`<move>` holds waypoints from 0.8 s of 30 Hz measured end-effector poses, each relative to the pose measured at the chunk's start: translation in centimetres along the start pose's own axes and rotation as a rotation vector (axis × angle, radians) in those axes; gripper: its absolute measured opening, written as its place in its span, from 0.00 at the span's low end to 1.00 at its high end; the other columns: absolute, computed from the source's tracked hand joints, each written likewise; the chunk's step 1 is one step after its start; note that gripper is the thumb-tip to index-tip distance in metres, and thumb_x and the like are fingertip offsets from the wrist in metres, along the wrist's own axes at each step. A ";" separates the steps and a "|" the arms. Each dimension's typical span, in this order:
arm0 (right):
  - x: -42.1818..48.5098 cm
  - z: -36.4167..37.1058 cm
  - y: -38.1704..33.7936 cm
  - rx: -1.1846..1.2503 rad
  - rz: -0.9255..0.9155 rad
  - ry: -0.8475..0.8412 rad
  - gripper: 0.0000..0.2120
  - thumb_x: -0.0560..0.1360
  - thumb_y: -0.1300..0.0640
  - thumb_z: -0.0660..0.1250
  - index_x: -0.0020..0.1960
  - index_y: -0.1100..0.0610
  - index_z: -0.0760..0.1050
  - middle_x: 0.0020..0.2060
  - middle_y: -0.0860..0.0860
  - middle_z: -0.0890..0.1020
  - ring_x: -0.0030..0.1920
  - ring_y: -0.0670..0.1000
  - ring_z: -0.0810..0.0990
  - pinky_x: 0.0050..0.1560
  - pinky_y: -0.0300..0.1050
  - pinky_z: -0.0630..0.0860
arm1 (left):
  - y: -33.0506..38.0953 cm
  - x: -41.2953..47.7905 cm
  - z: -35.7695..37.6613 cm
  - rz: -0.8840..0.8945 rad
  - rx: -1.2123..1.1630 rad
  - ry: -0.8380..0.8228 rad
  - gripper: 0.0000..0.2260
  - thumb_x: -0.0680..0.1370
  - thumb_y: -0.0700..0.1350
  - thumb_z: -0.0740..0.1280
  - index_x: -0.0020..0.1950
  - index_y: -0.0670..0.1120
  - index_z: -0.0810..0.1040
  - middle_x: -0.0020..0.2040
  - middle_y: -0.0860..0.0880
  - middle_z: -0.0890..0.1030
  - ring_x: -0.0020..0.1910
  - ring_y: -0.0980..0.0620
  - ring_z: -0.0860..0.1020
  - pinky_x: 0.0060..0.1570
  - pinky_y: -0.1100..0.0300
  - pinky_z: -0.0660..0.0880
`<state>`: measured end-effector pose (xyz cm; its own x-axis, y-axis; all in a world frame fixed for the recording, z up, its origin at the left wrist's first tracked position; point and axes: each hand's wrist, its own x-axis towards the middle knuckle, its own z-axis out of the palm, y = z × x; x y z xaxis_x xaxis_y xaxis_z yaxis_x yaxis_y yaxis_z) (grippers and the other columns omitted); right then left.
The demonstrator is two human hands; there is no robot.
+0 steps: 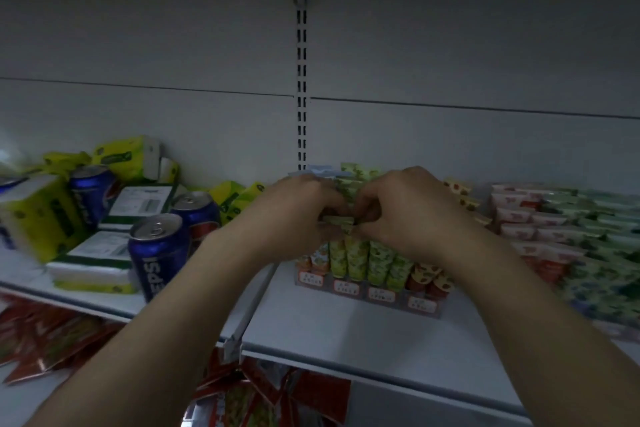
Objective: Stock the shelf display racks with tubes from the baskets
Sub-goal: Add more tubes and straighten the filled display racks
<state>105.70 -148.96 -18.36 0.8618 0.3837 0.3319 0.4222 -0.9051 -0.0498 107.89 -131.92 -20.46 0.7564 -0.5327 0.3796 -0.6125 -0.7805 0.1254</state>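
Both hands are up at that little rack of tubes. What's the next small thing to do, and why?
Probably ease the green tube straight down into the rack. The left hand and right hand both pinch its flat end, and it sits above the row of matching tubes, apparently not yet seated among them.

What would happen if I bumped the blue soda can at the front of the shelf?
The blue can stands upright, tall and narrow, so a bump would probably tip it. Its round side would likely let it roll, perhaps off the shelf edge close by. Its top looks sealed, so it is probably full and heavy.
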 end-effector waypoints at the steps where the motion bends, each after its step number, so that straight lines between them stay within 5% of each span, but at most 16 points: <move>1: -0.1 0.1 -0.2 -0.033 -0.003 0.014 0.07 0.71 0.48 0.70 0.48 0.47 0.80 0.45 0.46 0.82 0.48 0.51 0.78 0.43 0.39 0.64 | 0.0 0.0 0.2 0.014 -0.001 0.024 0.10 0.72 0.49 0.72 0.53 0.53 0.82 0.48 0.52 0.82 0.47 0.50 0.77 0.47 0.55 0.74; 7: -0.5 0.1 -0.5 -0.030 -0.007 0.005 0.05 0.73 0.46 0.70 0.43 0.47 0.80 0.37 0.44 0.78 0.44 0.48 0.77 0.41 0.39 0.62 | -0.5 -0.8 0.2 -0.005 -0.037 0.130 0.01 0.73 0.46 0.72 0.42 0.50 0.83 0.37 0.57 0.76 0.40 0.54 0.75 0.40 0.60 0.70; 14: -0.6 0.6 0.2 0.058 0.007 -0.003 0.06 0.72 0.46 0.71 0.42 0.48 0.81 0.39 0.43 0.80 0.42 0.46 0.78 0.38 0.39 0.66 | -0.9 -0.8 -0.4 -0.033 -0.104 0.078 0.02 0.74 0.46 0.71 0.44 0.51 0.84 0.39 0.58 0.81 0.40 0.57 0.77 0.44 0.59 0.75; 17: -0.6 0.1 0.8 0.168 0.040 -0.002 0.07 0.72 0.45 0.71 0.45 0.48 0.83 0.41 0.43 0.82 0.42 0.45 0.79 0.43 0.39 0.73 | -1.9 -1.1 -1.6 -0.124 -0.161 0.198 0.05 0.77 0.45 0.68 0.47 0.52 0.84 0.43 0.57 0.81 0.42 0.57 0.77 0.41 0.67 0.71; 20: -0.3 -0.5 1.2 0.265 0.094 0.111 0.05 0.74 0.48 0.70 0.47 0.48 0.83 0.42 0.44 0.83 0.43 0.45 0.79 0.46 0.40 0.75 | -3.3 -1.4 -2.9 -0.203 -0.125 0.305 0.06 0.78 0.43 0.67 0.51 0.52 0.83 0.44 0.55 0.80 0.43 0.55 0.77 0.42 0.61 0.72; 24: 0.3 -0.3 0.4 0.229 0.089 0.177 0.06 0.75 0.50 0.69 0.50 0.48 0.83 0.46 0.46 0.84 0.45 0.47 0.79 0.48 0.41 0.75 | -3.6 -1.2 -2.8 -0.225 -0.038 0.187 0.05 0.76 0.45 0.70 0.50 0.53 0.82 0.47 0.55 0.80 0.45 0.55 0.77 0.48 0.54 0.75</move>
<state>106.06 -149.27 -18.00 0.8441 0.2485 0.4751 0.4172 -0.8610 -0.2908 108.55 -127.52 -18.81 0.8209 -0.2753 0.5004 -0.4452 -0.8572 0.2588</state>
